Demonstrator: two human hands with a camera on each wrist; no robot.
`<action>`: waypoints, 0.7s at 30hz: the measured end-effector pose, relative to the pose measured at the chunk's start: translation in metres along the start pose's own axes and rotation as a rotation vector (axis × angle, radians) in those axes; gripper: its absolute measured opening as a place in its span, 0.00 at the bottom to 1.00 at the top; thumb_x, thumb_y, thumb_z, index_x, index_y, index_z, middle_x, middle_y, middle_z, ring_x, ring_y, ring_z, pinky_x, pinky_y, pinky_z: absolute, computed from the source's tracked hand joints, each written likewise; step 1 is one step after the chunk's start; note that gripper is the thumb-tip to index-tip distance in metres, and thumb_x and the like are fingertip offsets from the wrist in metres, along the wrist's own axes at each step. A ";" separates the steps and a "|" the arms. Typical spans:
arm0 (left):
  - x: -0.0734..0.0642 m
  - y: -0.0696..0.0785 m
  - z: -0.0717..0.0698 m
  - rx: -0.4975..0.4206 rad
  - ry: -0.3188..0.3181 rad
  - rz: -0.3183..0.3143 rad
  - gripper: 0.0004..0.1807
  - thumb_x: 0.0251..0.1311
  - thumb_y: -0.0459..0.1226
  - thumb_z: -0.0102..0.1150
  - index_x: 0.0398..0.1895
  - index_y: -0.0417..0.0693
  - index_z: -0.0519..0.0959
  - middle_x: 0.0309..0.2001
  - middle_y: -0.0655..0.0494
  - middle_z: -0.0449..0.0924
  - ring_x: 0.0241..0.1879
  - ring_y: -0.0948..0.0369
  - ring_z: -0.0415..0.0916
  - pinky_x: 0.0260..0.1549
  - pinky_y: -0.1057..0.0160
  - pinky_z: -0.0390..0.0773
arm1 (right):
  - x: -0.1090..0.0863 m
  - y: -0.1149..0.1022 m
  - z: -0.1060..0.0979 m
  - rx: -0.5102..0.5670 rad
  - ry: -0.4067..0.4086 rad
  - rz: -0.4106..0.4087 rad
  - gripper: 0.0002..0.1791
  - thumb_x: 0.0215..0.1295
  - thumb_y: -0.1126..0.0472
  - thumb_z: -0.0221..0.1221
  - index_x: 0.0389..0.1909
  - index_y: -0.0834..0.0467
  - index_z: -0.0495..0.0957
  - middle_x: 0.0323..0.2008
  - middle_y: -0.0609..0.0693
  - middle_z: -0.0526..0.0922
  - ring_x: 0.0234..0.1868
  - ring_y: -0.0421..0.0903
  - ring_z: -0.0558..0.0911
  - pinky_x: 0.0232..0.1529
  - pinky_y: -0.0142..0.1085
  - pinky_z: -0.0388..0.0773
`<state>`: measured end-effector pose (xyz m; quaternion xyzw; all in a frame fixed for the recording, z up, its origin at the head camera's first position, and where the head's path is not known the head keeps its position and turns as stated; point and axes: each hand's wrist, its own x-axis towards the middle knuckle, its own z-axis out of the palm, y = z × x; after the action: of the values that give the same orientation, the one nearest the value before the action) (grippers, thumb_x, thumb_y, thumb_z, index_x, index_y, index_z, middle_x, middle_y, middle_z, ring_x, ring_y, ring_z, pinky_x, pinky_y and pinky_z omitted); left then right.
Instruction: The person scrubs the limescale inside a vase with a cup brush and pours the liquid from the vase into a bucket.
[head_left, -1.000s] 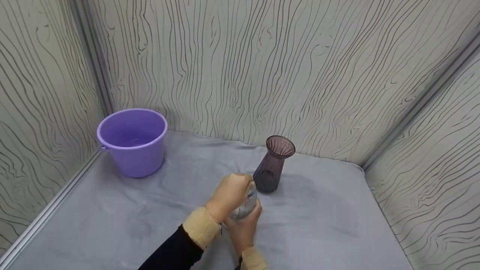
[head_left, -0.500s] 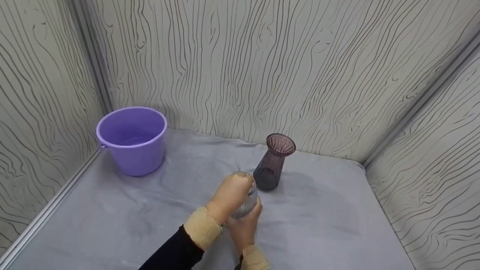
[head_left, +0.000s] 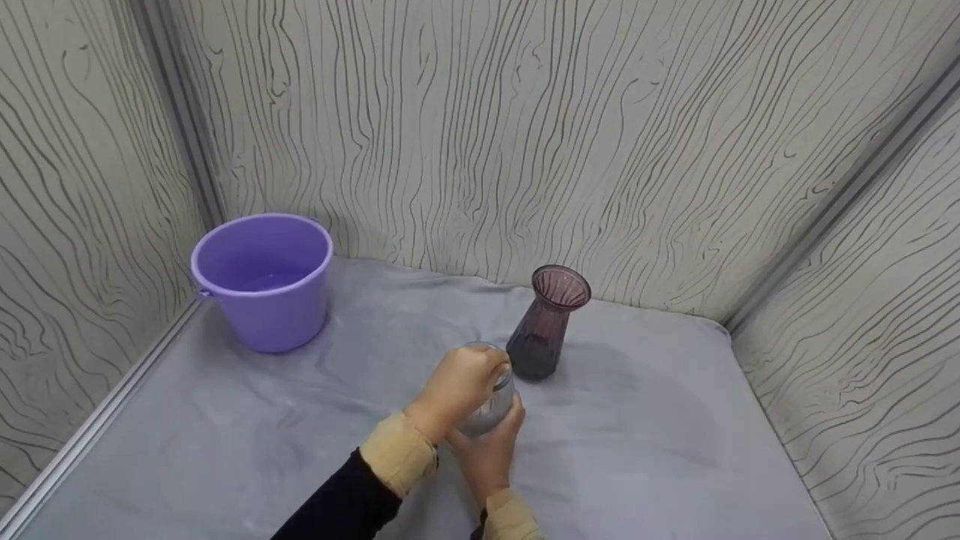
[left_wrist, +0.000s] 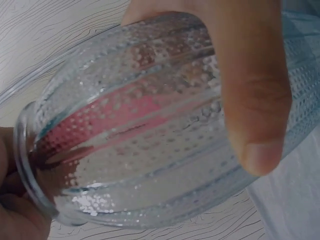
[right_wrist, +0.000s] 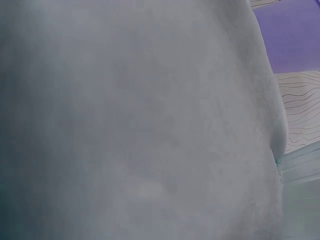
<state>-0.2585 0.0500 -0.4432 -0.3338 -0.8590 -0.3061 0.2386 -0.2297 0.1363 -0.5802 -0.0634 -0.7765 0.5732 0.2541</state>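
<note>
A clear ribbed glass vase [head_left: 487,421], dotted with small bumps, stands tilted between my hands in the head view. My right hand [head_left: 486,456] grips its lower body; that hand's thumb [left_wrist: 257,100] crosses the glass in the left wrist view. Over the mouth is my left hand [head_left: 459,386], fingers curled and reaching in at the rim. Through the wall a pink thing [left_wrist: 117,119] shows right at those fingertips; its kind cannot be made out. In the right wrist view only a strip of glass [right_wrist: 302,200] appears at the lower right.
Just behind the hands stands a purple glass vase [head_left: 538,330] with a flared rim. At the back left is a purple bucket [head_left: 277,319]. A grey cloth [head_left: 637,450] covers the table, and wood-patterned walls [head_left: 480,150] enclose it.
My left hand has shifted slightly at the mouth, and the rim's far edge now shows behind the knuckles. My right hand keeps its grip on the clear vase in nearly the same spot.
</note>
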 end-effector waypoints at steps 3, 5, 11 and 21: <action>0.001 -0.001 -0.002 -0.029 0.000 0.000 0.05 0.68 0.33 0.62 0.37 0.40 0.86 0.33 0.51 0.86 0.35 0.58 0.85 0.34 0.66 0.83 | 0.000 0.000 0.000 0.000 -0.002 0.008 0.66 0.38 0.57 0.84 0.72 0.66 0.50 0.67 0.68 0.58 0.69 0.65 0.62 0.68 0.62 0.59; 0.002 -0.001 -0.002 -0.029 -0.005 0.001 0.05 0.68 0.33 0.62 0.37 0.40 0.86 0.33 0.51 0.86 0.35 0.58 0.85 0.34 0.65 0.83 | 0.000 -0.001 0.000 0.002 -0.004 0.010 0.66 0.38 0.56 0.84 0.72 0.65 0.50 0.67 0.67 0.59 0.69 0.64 0.63 0.68 0.61 0.60; 0.002 -0.001 -0.003 0.002 -0.029 -0.022 0.05 0.68 0.33 0.62 0.35 0.42 0.85 0.31 0.52 0.85 0.33 0.59 0.84 0.33 0.65 0.83 | 0.000 0.000 0.003 -0.003 -0.010 0.019 0.65 0.39 0.56 0.84 0.72 0.65 0.50 0.66 0.67 0.59 0.69 0.64 0.63 0.68 0.61 0.59; 0.005 0.003 -0.002 0.061 -0.040 -0.029 0.08 0.67 0.33 0.62 0.28 0.44 0.82 0.27 0.54 0.82 0.29 0.59 0.81 0.28 0.64 0.80 | 0.001 0.001 0.001 -0.009 -0.004 0.008 0.66 0.37 0.59 0.84 0.72 0.66 0.50 0.66 0.67 0.59 0.70 0.65 0.62 0.69 0.62 0.57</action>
<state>-0.2598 0.0525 -0.4376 -0.3201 -0.8773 -0.2766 0.2268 -0.2314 0.1357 -0.5811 -0.0666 -0.7792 0.5710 0.2497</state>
